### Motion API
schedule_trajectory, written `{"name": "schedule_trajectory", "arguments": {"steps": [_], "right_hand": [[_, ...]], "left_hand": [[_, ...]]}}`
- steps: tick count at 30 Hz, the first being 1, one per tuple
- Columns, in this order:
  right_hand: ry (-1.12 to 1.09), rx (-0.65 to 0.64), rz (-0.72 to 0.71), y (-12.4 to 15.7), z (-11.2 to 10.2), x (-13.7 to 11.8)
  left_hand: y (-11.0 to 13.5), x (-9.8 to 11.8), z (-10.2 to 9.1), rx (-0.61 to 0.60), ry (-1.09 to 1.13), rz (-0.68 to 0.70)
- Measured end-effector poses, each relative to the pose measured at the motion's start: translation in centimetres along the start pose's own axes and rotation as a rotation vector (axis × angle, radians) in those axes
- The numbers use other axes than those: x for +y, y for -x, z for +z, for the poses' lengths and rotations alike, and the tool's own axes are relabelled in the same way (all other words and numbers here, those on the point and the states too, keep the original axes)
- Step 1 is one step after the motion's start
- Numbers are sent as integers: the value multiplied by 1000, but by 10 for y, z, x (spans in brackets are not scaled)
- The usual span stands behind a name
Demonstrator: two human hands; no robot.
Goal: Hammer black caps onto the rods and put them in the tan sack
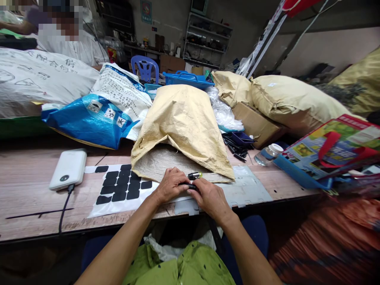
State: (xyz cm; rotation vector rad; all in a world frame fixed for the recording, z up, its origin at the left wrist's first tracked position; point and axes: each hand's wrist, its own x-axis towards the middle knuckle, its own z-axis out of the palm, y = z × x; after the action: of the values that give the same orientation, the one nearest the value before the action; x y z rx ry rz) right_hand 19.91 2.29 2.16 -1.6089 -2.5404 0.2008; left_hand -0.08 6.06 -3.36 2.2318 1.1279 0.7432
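Note:
My left hand (171,185) and my right hand (209,198) meet at the front edge of the table. Between their fingertips they pinch a small black cylindrical piece (190,185), both hands closed on it. Just beyond the fingers is a short black and silver piece with a yellowish end (194,175); whether it lies on the sack or touches a finger I cannot tell. Behind my hands a tan woven sack (187,114) lies with its mouth open toward me. Left of my left hand is a white sheet (95,209) with black rounded-square stickers (120,184).
A white power bank (68,168) with a cable stands left. Blue-and-white sacks (103,111) lie behind it. On the right are black parts (236,148), a lidded jar (268,154), a carton (258,122) and a colourful bag (335,146). Another person (35,19) is at the far left.

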Motion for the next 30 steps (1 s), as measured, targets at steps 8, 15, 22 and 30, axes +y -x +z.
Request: {"name": "schedule_trajectory", "arguments": {"steps": [8,15,22,30], "right_hand": [[60,-45,-31,-4,2,0],[90,-86,-94,-9,-4,0],[152,-101,-95,-14,-2,-3],[130,2,-130,-18,11,-5]], "left_hand": [[0,1,1,-35,-1,1],[1,3,1,-40,-43,48],[0,3,2,-42,-116,78],[0,3,5,36,-136,66]]}}
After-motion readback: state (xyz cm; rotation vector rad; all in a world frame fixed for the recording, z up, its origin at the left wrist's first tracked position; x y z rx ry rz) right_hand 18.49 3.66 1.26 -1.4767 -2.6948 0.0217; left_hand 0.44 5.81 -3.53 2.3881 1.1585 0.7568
